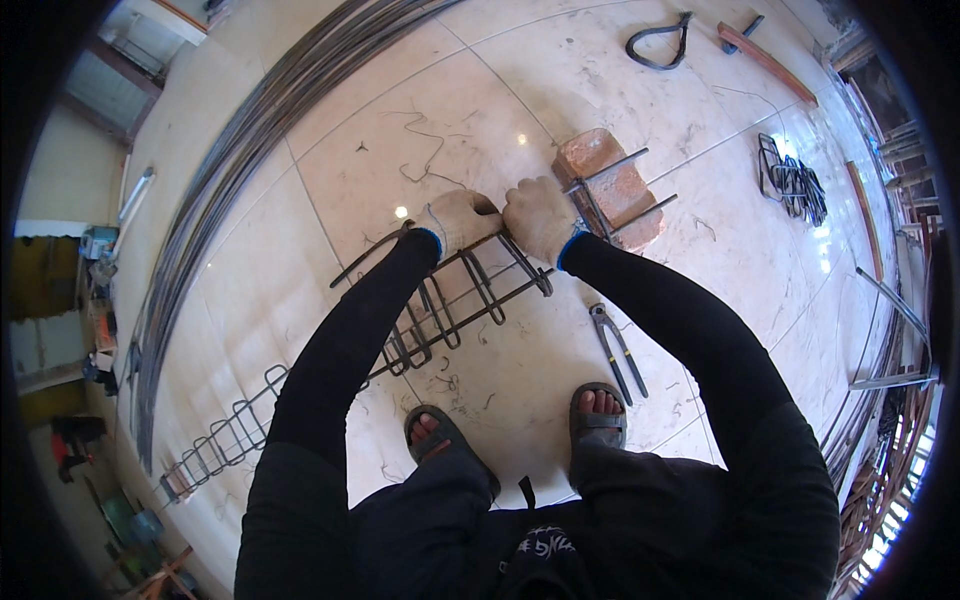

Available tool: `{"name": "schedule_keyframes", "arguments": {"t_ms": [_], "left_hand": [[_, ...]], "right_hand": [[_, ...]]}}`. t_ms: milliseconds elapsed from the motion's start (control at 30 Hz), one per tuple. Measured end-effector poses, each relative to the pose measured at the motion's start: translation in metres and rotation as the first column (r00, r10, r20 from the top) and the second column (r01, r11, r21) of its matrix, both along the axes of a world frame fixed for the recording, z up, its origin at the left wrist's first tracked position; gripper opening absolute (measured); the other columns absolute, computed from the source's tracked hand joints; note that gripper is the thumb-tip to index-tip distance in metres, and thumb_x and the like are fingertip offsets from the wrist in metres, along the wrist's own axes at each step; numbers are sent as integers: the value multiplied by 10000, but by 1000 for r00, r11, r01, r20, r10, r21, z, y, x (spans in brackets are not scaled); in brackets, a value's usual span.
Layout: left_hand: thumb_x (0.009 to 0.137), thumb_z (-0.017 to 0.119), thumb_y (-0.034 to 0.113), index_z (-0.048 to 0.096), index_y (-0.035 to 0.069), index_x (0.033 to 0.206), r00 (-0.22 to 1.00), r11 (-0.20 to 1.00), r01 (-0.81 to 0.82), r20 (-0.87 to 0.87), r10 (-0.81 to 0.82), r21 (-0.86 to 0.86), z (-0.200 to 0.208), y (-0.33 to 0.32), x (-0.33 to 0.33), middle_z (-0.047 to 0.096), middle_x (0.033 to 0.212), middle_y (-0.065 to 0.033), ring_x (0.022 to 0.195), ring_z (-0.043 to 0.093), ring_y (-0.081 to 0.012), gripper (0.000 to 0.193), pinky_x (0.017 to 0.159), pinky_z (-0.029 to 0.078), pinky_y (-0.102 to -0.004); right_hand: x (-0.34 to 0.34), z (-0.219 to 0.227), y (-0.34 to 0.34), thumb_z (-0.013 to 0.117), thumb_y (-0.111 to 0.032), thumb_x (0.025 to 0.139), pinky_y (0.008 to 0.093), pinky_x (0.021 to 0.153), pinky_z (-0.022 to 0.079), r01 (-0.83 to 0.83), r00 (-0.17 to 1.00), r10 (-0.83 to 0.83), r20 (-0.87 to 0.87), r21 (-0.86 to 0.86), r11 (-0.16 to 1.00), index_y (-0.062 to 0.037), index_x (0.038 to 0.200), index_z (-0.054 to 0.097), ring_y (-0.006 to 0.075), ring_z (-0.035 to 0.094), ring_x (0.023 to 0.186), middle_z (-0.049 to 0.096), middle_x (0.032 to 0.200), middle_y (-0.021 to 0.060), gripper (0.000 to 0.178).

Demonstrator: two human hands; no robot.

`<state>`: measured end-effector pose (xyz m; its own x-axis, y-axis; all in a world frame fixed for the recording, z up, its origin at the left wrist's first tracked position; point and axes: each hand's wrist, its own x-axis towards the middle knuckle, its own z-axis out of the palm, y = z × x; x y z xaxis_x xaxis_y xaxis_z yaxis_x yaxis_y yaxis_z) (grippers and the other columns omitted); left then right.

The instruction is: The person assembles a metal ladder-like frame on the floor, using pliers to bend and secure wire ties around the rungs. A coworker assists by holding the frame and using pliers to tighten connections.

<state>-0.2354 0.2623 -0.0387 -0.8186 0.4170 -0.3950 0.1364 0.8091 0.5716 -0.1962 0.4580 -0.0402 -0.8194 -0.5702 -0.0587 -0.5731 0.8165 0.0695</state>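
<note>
A cage of dark steel rebar with rectangular stirrups (455,327) runs from the lower left to the middle of the floor. My left hand (462,220), in a pale work glove with a blue cuff, is closed at the cage's upper bar near its right end. Right beside it, my gloved right hand (540,218) makes a fist, knuckles up; what its fingers hold is hidden. Reddish bricks (604,178) lie just right of that hand, with steel bar ends across them. Pincers (618,350) with dark, yellow-marked handles rest on the floor below my right forearm.
A long curved bundle of steel rods (215,160) lies at the left. A bent wire loop (660,45) and a reddish bar (768,63) are at the far right. Several stacked stirrups (792,182) sit nearer. Wire scraps (425,145) litter the tiles around my sandalled feet (598,418).
</note>
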Motion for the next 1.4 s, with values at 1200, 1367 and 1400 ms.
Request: {"name": "schedule_keyframes", "arguments": {"t_ms": [1200,1367,1400], "left_hand": [[887,823,191,844,155,1113,737,932,361,-601,-310,-37,26,-16,92,742,1006,-78,947,704,-308,229,864,540,-457],[916,798,287,837,133,1069,796,927,254,-486,-362,-274,34,2,99,745,1098,-88,1032,707,-298,220,913,558,-451],[927,794,304,835,125,1082,856,971,180,-460,-234,-158,32,2,98,746,1112,-98,1053,711,-306,241,934,560,-449]], "right_hand": [[25,0,45,819,-195,847,483,835,549,51,998,-68,-18,-486,872,-94,945,784,342,680,988,710,1016,92,144],[38,3,44,852,-142,792,485,924,532,42,997,-70,-28,-571,820,-81,980,772,349,654,1092,704,1096,102,212],[39,6,43,858,-128,782,486,945,529,48,997,-72,-19,-581,812,-79,987,771,350,649,1113,705,1117,105,228]]}}
